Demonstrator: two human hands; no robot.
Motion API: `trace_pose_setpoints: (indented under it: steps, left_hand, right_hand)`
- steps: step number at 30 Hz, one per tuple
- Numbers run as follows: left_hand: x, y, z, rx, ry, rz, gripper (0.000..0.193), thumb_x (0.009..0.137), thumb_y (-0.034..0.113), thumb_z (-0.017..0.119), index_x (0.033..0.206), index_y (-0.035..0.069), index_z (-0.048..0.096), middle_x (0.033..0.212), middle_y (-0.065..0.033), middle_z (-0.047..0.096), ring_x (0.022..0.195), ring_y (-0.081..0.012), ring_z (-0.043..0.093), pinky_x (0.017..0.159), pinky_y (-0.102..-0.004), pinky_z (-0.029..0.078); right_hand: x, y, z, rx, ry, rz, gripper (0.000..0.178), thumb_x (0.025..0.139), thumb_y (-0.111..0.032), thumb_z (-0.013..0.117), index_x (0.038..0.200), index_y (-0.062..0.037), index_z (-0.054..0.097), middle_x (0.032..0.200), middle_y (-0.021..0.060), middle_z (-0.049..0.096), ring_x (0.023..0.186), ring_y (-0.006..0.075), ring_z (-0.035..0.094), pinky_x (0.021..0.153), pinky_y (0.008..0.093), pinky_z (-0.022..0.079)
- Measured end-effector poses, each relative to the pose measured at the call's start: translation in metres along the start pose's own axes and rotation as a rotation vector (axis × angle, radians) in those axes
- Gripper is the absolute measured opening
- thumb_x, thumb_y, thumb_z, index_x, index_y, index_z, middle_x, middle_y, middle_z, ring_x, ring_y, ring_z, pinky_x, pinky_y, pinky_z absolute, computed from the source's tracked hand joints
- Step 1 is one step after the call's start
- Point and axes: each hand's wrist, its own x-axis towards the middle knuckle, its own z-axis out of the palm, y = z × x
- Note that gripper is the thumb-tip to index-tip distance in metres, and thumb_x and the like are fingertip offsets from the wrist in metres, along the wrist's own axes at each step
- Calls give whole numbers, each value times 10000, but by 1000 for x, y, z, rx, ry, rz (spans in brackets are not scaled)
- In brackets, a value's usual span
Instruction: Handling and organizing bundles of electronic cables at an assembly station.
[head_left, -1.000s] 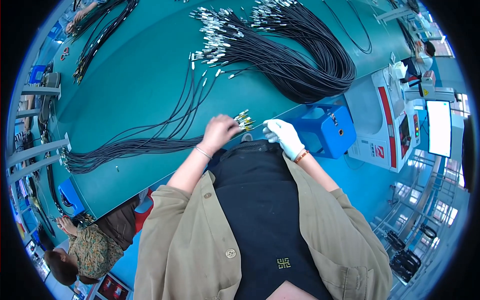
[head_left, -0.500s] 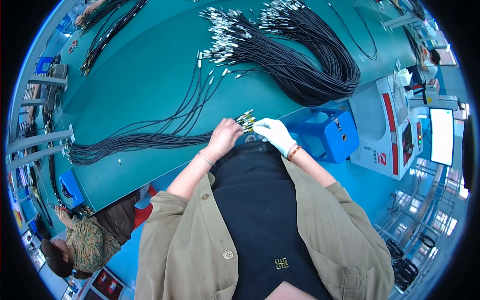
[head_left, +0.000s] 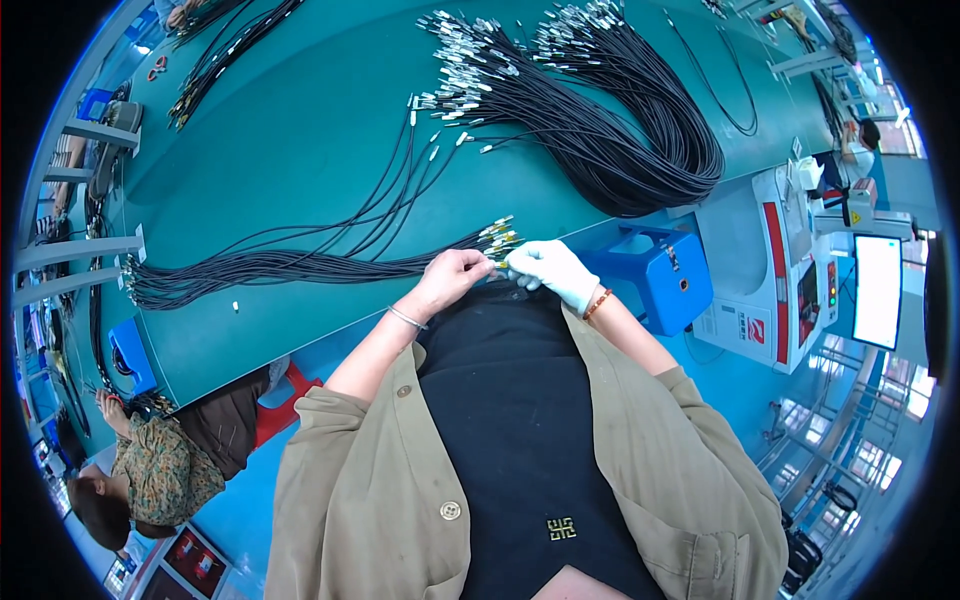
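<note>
At the near table edge, my bare left hand (head_left: 450,277) is closed in a pinch on a thin black cable, mostly covered by the fingers. My right hand (head_left: 555,271), in a white glove, is pinched around the yellowish connector end of that cable (head_left: 502,265), close to the left fingertips. Just beyond my hands lies a bundle of black cables (head_left: 300,266), its gold and white connector ends (head_left: 498,236) gathered beside my fingers. The bundle stretches left along the table. Several looser cables (head_left: 398,195) curve away from it toward the far side.
A large looped bundle of black cables (head_left: 640,140) with white-capped ends covers the far right of the green table (head_left: 270,150). Right of me stand a blue stool (head_left: 680,285) and a white machine (head_left: 760,290). A person in a patterned top (head_left: 170,470) works at the left.
My hands have drawn slightly nearer to me, leaving the bundle's connector ends more exposed. A yellowish connector now shows between my fingertips. The whole view has shifted a little.
</note>
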Motion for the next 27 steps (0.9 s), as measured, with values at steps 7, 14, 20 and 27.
trace_pose_setpoints:
  steps: [7, 14, 20, 27]
  left_hand:
    - [-5, 10, 4, 70, 16, 20, 218, 824, 264, 532, 802, 83, 650, 593, -81, 559, 571, -191, 534, 570, -331, 417]
    - [-7, 17, 2, 289, 32, 99, 176, 801, 237, 546, 790, 93, 647, 712, -93, 617, 723, -273, 594, 679, -366, 461]
    - [-1, 4, 5, 195, -83, 95, 178, 802, 238, 550, 789, 92, 651, 686, -82, 612, 668, -234, 586, 654, -340, 452]
    - [-1, 1, 7, 41, -98, 56, 185, 808, 244, 552, 795, 92, 657, 645, -63, 596, 620, -168, 559, 633, -305, 435]
  right_hand:
    - [-5, 3, 8, -47, 52, -48, 236, 846, -237, 544, 879, -12, 609, 746, 32, 611, 619, 63, 525, 549, 186, 423]
    - [-12, 14, 18, -136, 114, -86, 249, 844, -246, 544, 874, -6, 607, 733, 34, 612, 597, 67, 530, 541, 191, 423]
    - [-17, 10, 18, -126, 70, -73, 263, 848, -258, 539, 857, -3, 606, 727, 36, 607, 606, 68, 526, 548, 192, 418]
    - [-16, 9, 15, 14, 14, -37, 267, 850, -265, 538, 842, -7, 605, 719, 35, 597, 607, 69, 514, 560, 193, 417]
